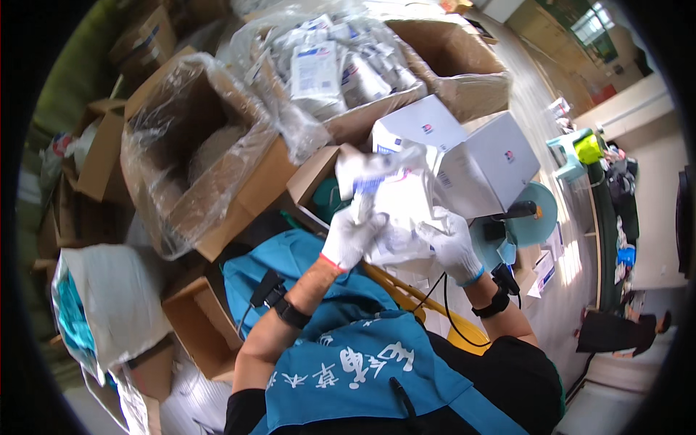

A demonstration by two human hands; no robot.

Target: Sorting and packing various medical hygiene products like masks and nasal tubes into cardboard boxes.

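White packets (402,206) with blue and red print are held in front of me, partly washed out by glare; how many overlap I cannot tell. My left hand (351,235), in a white knit glove with a red cuff edge, is closed on their lower left side. On the lower right side my right hand (451,243) grips them too, in a white glove with a blue cuff edge. Just beyond them stand two white boxes (493,159). Farther off, a plastic-lined carton (373,119) is heaped with similar white packets (315,69).
An open cardboard carton (246,181) lined with clear plastic stands at the left, another (471,90) at the far right. A small open box (199,326) and a white sack (119,301) lie near left. A round teal stool (540,214) is at the right. A black cable (446,308) hangs below my right hand.
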